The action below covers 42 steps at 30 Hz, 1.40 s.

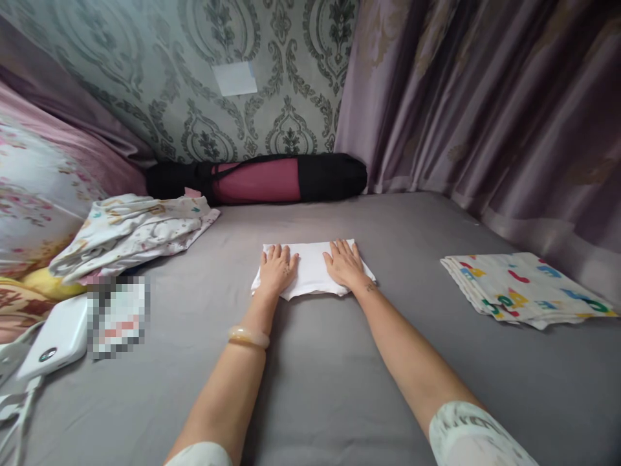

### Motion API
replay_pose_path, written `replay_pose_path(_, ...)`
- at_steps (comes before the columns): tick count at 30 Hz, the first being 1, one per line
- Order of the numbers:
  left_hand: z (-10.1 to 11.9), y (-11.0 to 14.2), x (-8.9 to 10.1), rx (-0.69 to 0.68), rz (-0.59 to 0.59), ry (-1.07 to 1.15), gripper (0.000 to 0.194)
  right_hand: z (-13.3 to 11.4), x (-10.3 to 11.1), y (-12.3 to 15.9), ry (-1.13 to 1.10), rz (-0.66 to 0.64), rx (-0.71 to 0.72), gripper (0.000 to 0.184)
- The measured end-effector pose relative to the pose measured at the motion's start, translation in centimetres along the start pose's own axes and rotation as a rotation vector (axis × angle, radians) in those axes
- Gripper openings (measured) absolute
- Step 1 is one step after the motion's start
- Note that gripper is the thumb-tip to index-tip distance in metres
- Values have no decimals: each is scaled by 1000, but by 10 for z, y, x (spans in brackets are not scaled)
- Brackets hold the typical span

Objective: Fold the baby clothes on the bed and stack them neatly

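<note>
A white folded piece of clothing (pixel 312 270) lies flat on the grey bed sheet (pixel 320 362) in front of me. My left hand (pixel 278 268) rests palm down on its left side, fingers stretched and a little spread. On the right side, my right hand (pixel 345 262) presses down in the same way, its fingers pointing away from me. The middle of the cloth shows between the two hands. Its near edge is uneven, and parts of both sides are covered by my hands. A pale bangle (pixel 248 337) circles my left wrist.
A stack of folded cloth with colourful letters (pixel 524 288) lies at the right. Crumpled printed clothes (pixel 140 230) and a white power bank (pixel 58 336) with a cable are at the left. A black and maroon long bag (pixel 257 180) lies along the wall.
</note>
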State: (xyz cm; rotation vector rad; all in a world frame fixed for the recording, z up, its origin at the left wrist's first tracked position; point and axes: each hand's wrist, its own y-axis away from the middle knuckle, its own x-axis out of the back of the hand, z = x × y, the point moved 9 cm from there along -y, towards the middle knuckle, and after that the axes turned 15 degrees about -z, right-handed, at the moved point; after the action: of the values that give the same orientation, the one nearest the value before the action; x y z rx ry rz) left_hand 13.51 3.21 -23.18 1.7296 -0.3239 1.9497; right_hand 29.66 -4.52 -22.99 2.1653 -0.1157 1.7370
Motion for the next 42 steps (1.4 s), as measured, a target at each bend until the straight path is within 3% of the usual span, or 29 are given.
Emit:
replay_pose_path(4,1,4,5,8,21,-13,55,2,3,0,0,-5,9,63)
replay_pose_path(9,-15,11,12,100,74,-13,60,18,18,5,41,125,-70,64)
replay_pose_path(13,-27,8,3,129,11,33,65,31,6,-2,1,34,-112,67)
replay_pose_path(19,-28,8,2,132,-23,64,67,33,5,-1,-13,12,-115,66)
replay_pose_path(22,-18,10,10,112,11,35,64,15,13,4,17,34,-67,62)
replay_pose_path(25,1,13,18,43,66,-5,59,-20,13,6,21,10,89,59)
replay_pose_path(29,17,13,11,-30,25,-13,55,-55,4,4,11,-45,212,57)
replay_pose_path(36,10,7,-2,-38,-45,83,54,-56,-3,-2,1,-81,216,57)
replay_pose_path(42,-5,0,15,-58,7,428,47,-67,-2,-3,-10,-81,211,58)
